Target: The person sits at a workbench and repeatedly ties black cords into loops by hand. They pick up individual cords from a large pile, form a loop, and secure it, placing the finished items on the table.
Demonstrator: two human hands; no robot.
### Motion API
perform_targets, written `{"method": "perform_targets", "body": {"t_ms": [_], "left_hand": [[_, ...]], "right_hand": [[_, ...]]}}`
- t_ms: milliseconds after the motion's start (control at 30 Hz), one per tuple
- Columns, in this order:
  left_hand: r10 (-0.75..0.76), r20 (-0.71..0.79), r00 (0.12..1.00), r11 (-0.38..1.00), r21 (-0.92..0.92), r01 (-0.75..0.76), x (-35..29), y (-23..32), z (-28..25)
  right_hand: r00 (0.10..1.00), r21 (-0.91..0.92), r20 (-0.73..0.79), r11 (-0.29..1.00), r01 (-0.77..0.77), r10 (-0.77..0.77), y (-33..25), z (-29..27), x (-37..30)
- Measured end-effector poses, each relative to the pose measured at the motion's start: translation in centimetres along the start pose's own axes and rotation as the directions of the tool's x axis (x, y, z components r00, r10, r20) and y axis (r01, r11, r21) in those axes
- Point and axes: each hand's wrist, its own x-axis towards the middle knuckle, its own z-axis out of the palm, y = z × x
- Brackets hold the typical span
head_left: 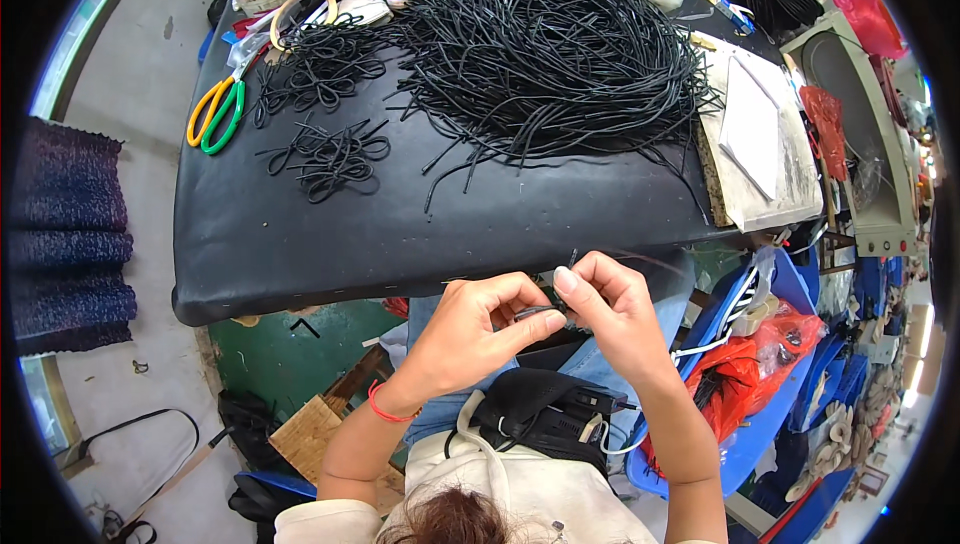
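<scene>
Close together in front of the table's near edge, both my hands pinch a black cord (540,311). Its dark loop lies within the curled fingers of my left hand (480,329), which wears a red string at the wrist. Thumb and forefinger of my right hand (615,309) press together on the cord, and a short dark end sticks up beside the thumb. Much of the cord is hidden by the fingers. Beyond them, a large tangled heap of black cords (560,54) covers the table's middle. Bundled cords (330,156) lie to its left, near scissors (215,114) with yellow and green handles.
The black-covered table (300,244) spans the view ahead. On its right rests a worn board (790,164) with white paper (750,129). A blue bin (780,384) holding red plastic bags (735,374) stands by my right arm. Below left is a wooden stool (305,439).
</scene>
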Motion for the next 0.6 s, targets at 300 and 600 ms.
{"method": "perform_targets", "body": {"t_ms": [300,600], "left_hand": [[-0.014,0.074,0.997,0.992,-0.125,0.024,-0.3,-0.8,-0.2],[0.086,-0.154,0.984,0.951,-0.280,-0.127,-1.1,-3.3,2.6]], "right_hand": [[0.995,-0.035,-0.005,0.995,0.095,-0.095,0.3,0.1,0.1],[0.960,-0.076,-0.235,0.988,0.135,-0.150,1.9,0.5,1.2]]}}
